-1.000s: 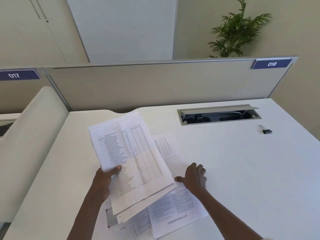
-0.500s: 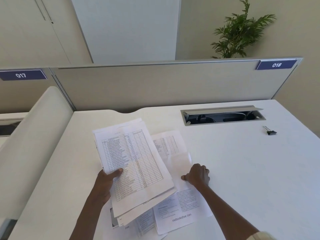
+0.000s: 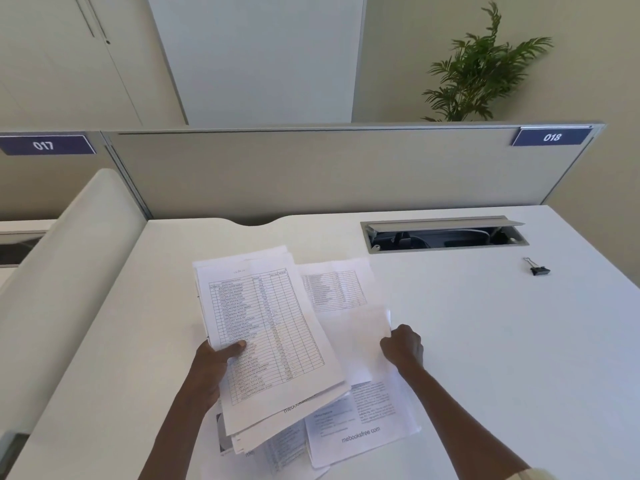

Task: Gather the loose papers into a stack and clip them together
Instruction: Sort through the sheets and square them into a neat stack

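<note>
1. Holding a partial stack (image 3: 266, 341) of printed sheets, the left hand (image 3: 213, 367) grips it at its left edge, thumb lying on top of the table-printed page and fingers hidden beneath.
2. The right hand (image 3: 403, 346) is curled round the right edge of a single loose sheet (image 3: 353, 327), which looks blurred and partly lifted off the desk (image 3: 485, 358); it appears to be the one being collected now.
3. Paper like this is light, thin and floppy. A sheet held by one edge will likely droop, and sheets probably slide over each other easily, so the stack is best pinched firmly near an edge and squared before clipping.
4. Sheets lying flat are hard to pick straight up; lifting a corner or edge first, as the right hand seems to do, is the sensible grip.
5. Count of sheets: the held stack shows several layered edges, but the exact number cannot be told. On the desk at least three more loose papers (image 3: 360, 427) lie overlapped below and to the right of the stack, partly covered by it.
6. One binder clip (image 3: 537, 268) is visible, black with wire handles, lying on the desk well apart to the right, near the open cable tray (image 3: 443, 233). It is untouched, so clipping is not yet begun.
7. Two hands are in view, both occupied.
</note>
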`<control>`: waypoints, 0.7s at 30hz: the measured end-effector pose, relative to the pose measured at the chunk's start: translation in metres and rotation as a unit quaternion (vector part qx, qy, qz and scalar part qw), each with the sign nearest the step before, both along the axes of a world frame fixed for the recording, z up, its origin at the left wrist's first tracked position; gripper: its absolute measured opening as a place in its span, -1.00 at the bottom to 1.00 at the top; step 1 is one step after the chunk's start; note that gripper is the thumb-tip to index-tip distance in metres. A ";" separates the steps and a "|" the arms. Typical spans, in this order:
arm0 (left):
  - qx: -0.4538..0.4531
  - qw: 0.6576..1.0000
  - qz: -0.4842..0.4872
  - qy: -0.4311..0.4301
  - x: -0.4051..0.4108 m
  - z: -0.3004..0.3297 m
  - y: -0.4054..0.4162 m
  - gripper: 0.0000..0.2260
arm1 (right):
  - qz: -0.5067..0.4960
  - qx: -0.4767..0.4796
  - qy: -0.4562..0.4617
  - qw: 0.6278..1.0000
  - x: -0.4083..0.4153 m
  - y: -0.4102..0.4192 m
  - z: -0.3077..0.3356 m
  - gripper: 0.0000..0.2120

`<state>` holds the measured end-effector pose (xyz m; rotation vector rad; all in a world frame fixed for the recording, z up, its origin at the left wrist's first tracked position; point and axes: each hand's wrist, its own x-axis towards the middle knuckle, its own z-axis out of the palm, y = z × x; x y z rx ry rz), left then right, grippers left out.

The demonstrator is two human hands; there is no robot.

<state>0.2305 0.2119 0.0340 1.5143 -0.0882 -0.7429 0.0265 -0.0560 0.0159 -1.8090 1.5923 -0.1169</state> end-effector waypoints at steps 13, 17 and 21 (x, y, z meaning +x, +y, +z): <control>0.000 1.000 0.019 0.001 -0.001 -0.013 -0.003 -0.75 | 0.029 -0.170 -0.103 0.980 -0.006 -0.019 0.076 -0.73; 0.011 1.000 0.026 0.009 -0.002 -0.020 -0.012 -0.77 | 0.107 -0.262 -0.153 0.947 -0.005 -0.010 0.112 -0.88; 0.010 0.999 0.022 0.022 -0.005 -0.024 -0.024 -0.76 | 0.122 -0.279 -0.227 0.925 -0.006 0.004 0.144 -0.88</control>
